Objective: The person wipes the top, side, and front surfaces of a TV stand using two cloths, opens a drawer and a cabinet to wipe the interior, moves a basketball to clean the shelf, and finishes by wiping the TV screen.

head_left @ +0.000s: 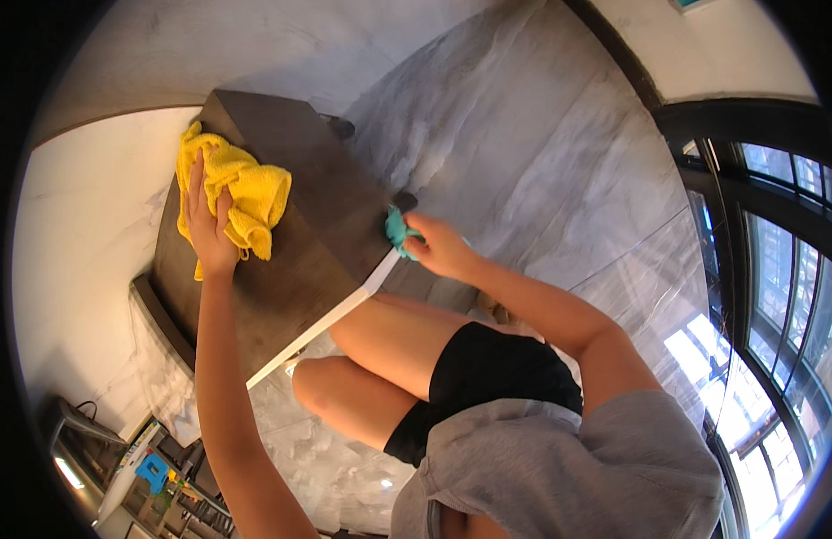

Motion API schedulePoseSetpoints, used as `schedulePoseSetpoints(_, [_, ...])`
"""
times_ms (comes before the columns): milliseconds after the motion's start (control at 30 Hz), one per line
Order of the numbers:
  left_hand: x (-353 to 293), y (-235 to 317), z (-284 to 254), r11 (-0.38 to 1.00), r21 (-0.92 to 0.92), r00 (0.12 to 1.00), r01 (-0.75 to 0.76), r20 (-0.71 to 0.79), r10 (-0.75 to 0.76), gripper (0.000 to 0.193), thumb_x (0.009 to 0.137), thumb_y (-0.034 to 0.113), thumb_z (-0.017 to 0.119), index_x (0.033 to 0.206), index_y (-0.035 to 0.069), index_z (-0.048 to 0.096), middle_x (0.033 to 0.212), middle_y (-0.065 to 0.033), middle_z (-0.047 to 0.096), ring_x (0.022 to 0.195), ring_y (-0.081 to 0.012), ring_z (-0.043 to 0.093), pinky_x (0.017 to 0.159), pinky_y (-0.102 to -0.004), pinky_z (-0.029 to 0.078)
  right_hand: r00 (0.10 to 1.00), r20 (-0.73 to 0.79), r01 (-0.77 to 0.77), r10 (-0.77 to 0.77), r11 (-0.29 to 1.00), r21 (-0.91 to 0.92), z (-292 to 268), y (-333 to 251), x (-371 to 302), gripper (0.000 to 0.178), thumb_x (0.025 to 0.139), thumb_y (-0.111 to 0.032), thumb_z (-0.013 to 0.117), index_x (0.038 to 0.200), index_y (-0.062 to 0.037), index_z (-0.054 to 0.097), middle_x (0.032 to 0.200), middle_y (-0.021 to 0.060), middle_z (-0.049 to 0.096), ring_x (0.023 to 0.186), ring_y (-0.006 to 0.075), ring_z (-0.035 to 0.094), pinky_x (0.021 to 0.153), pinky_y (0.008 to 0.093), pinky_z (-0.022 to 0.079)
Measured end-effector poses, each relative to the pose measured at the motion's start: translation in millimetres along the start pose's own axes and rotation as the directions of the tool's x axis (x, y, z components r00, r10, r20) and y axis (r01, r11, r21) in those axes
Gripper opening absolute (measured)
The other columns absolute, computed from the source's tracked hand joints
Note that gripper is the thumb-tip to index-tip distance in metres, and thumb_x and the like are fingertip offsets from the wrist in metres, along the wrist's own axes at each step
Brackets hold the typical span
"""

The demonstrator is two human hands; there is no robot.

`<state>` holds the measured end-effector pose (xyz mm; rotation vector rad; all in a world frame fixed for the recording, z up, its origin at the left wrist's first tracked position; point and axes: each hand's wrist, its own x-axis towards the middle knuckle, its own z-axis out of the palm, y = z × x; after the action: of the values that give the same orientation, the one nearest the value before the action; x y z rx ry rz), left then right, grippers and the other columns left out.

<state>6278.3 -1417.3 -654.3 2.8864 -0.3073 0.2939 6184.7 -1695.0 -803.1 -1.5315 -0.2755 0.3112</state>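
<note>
My left hand [208, 235] lies with outstretched fingers on a crumpled yellow cloth [259, 193], pressing it against the top of a dark brown cabinet [281, 278]. Its thumb stands apart from the other fingers, with folds of the cloth bulging between them. By the cabinet's lower right side, my right hand [441, 247] is closed around a teal cloth [397, 229]. The teal cloth is at the end of the white front edge [326, 317]. My right fingertips are partly hidden by the hand and cloth.
The cabinet stands on short dark feet [403, 199] against a pale marbled wall [83, 216]. Grey marbled floor tiles [523, 135] stretch to the right, toward dark-framed windows [779, 269]. My bent knees [321, 382] are close to the cabinet front. Shelves [178, 494] hold items at the lower left.
</note>
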Motion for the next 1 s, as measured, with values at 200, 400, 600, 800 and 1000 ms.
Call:
schedulePoseSetpoints(200, [3, 7, 4, 1.000, 0.000, 1.000, -0.014, -0.018, 0.014, 0.042, 0.090, 0.024, 0.037, 0.127, 0.005, 0.043, 0.138, -0.0064, 0.037, 0.127, -0.0276, 0.032, 0.106, -0.0390, 0.019, 0.969, -0.092, -0.238, 0.230, 0.967, -0.093, 4, 41, -7, 0.014, 0.079, -0.011, 0.053, 0.086, -0.0012, 0.046, 0.067, 0.0205, 0.050, 0.061, 0.0348, 0.051, 0.055, 0.0403, 0.039])
schedulePoseSetpoints(400, [6, 3, 3, 1.000, 0.001, 0.999, -0.021, 0.024, 0.021, 0.043, 0.090, 0.024, 0.038, 0.129, 0.004, 0.041, 0.138, -0.0070, 0.036, 0.127, -0.0276, 0.032, 0.106, -0.0389, 0.019, 0.953, -0.078, -0.301, 0.294, 0.947, -0.110, 3, 34, -11, 0.016, 0.081, -0.013, 0.054, 0.092, -0.0028, 0.048, 0.069, 0.0164, 0.052, 0.061, 0.0280, 0.051, 0.056, 0.0359, 0.040])
schedulePoseSetpoints(600, [-1, 0, 0, 1.000, 0.002, 1.000, 0.002, 0.019, -0.003, 0.042, 0.090, 0.023, 0.039, 0.127, 0.003, 0.043, 0.138, -0.0072, 0.037, 0.127, -0.0277, 0.032, 0.105, -0.0383, 0.021, 0.944, -0.010, -0.330, 0.330, 0.944, -0.018, 4, 8, -14, 0.018, 0.080, -0.013, 0.055, 0.093, -0.0013, 0.049, 0.079, 0.0204, 0.057, 0.072, 0.0370, 0.056, 0.063, 0.0397, 0.043])
schedulePoseSetpoints(800, [-1, -2, 1, 0.999, -0.042, 1.000, 0.019, -0.002, -0.019, 0.042, 0.090, 0.024, 0.039, 0.127, 0.005, 0.043, 0.138, -0.0068, 0.037, 0.127, -0.0277, 0.032, 0.105, -0.0384, 0.021, 0.962, -0.024, -0.271, 0.270, 0.961, -0.052, 4, 22, -15, 0.017, 0.080, -0.015, 0.055, 0.090, -0.0022, 0.048, 0.075, 0.0191, 0.057, 0.069, 0.0359, 0.056, 0.059, 0.0404, 0.042])
schedulePoseSetpoints(1000, [3, -1, 5, 0.999, -0.025, 1.000, 0.023, -0.004, -0.023, 0.043, 0.091, 0.029, 0.038, 0.127, 0.006, 0.044, 0.138, -0.0057, 0.036, 0.128, -0.0270, 0.031, 0.105, -0.0389, 0.020, 0.945, 0.091, -0.298, 0.314, 0.942, -0.157, -12, 32, 0, 0.019, 0.080, -0.016, 0.056, 0.089, -0.0022, 0.048, 0.074, 0.0181, 0.057, 0.068, 0.0347, 0.057, 0.060, 0.0397, 0.043])
